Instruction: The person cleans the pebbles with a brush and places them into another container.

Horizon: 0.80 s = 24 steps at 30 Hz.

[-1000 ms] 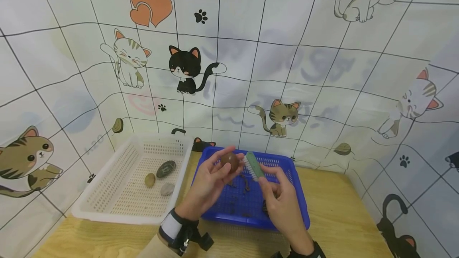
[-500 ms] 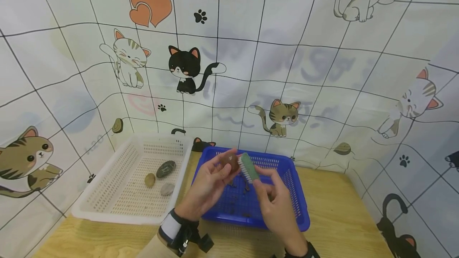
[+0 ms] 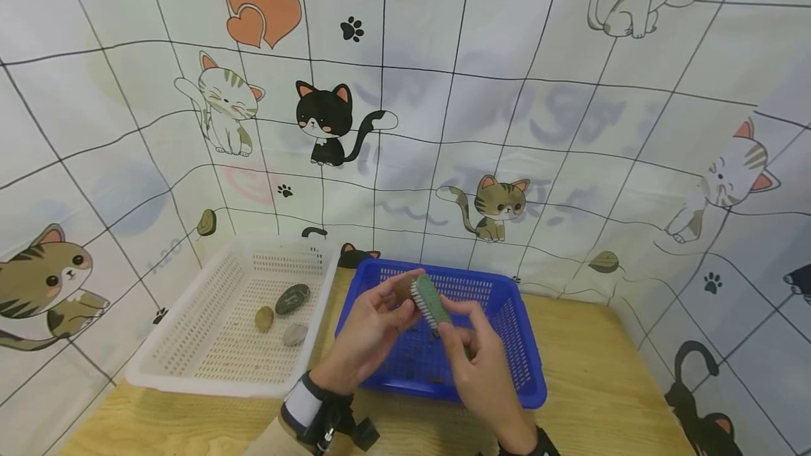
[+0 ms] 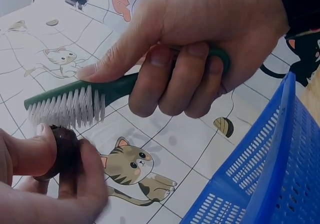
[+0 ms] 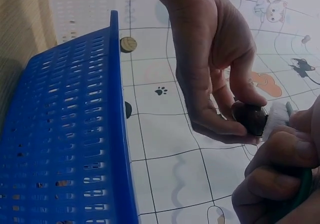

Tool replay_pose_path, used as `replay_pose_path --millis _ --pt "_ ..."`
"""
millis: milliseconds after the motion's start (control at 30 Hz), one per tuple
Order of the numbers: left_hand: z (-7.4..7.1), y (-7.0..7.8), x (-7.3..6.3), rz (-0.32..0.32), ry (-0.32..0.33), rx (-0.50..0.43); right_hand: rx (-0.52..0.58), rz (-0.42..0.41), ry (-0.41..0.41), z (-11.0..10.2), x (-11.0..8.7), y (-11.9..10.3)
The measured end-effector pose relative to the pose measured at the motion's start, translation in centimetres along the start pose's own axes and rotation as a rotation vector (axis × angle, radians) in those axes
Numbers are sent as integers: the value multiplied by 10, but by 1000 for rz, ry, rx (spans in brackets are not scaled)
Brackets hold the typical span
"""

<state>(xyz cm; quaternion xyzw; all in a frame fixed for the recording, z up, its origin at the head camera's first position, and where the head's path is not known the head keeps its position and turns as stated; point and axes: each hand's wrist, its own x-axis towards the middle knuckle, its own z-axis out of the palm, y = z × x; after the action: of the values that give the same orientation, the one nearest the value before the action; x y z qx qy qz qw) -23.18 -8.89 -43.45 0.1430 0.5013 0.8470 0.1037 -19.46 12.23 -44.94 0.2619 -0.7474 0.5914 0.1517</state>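
My left hand pinches a smooth reddish-brown stone between thumb and fingers, above the blue basket. In the head view the brush hides most of the stone. My right hand grips a green-handled scrub brush, its thumb along the back of the head and its fingers curled round the handle. The brush's white bristles lie against the stone's upper side in the left wrist view. From the right wrist view, the stone meets the bristles end on.
A white basket stands to the left with a dark stone, a small yellowish stone and a pale grey stone in it. Dark bits lie on the blue basket's floor. Behind both hangs a cat-print sheet. Both stand on a wooden table.
The brush in my right hand has moved left, from beside the stone to across it, with bristles now over it. My left hand keeps its hold and has turned slightly.
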Motion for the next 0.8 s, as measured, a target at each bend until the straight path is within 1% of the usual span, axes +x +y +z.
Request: replay_pose_path --millis 100,167,300,367,433,500,633,700,800 --pt "-2 1 -1 5 9 18 10 -14 3 -2 0 0" --pt "-3 3 -2 17 13 6 27 -29 37 -4 1 -1" --pt "-2 6 -2 40 5 -33 53 -69 137 -11 3 -3" --pt "-3 7 -1 50 -10 -45 51 -71 159 -14 3 -3" --pt "-2 7 -1 59 -29 -55 44 -46 150 -14 3 -4" --pt "-1 7 -1 70 -53 -48 40 -36 116 -13 3 -5" --pt "1 5 -2 74 -84 -6 26 -52 52 -9 2 -6" --pt "2 4 -3 68 -77 17 17 -61 43 -8 1 -6" --pt "4 4 -4 68 -47 59 -1 -53 50 -6 0 -6"
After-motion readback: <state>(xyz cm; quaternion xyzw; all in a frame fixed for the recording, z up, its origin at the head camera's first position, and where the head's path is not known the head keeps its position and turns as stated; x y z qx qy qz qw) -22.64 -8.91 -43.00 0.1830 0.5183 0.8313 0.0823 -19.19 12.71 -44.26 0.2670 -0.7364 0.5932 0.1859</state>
